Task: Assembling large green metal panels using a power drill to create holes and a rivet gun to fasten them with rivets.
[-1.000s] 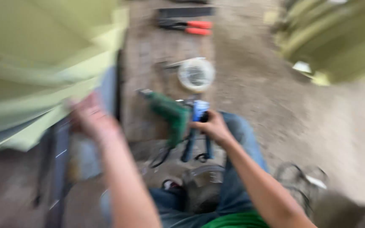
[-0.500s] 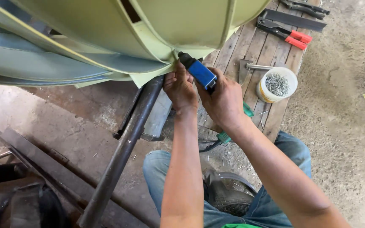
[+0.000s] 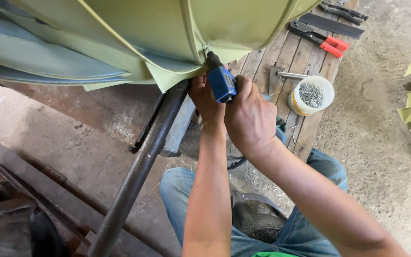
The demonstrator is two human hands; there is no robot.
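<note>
Blue-and-black hand riveter (image 3: 220,81), long axis running up and to the left, black nose pressed to the folded seam of the pale green sheet-metal blade (image 3: 177,76). Left hand (image 3: 206,97) and right hand (image 3: 249,116) are both wrapped tight round its handles. Beside them on the rough wooden planks (image 3: 291,52) stands a round white tub of rivets (image 3: 311,95).

A blue and black hand riveter (image 3: 220,82) is gripped at the centre of the view by the left hand (image 3: 206,97) and the right hand (image 3: 249,116), its black nose pressed against the seam of the pale green sheet-metal piece (image 3: 143,33) at twelve o'clock. A white tub of rivets (image 3: 311,95) is seen on the wooden planks (image 3: 297,50) at two o'clock, with red-handled snips (image 3: 319,39) beyond it. A dark steel pipe (image 3: 141,166) is laid from the centre towards seven o'clock over the concrete floor.
</note>
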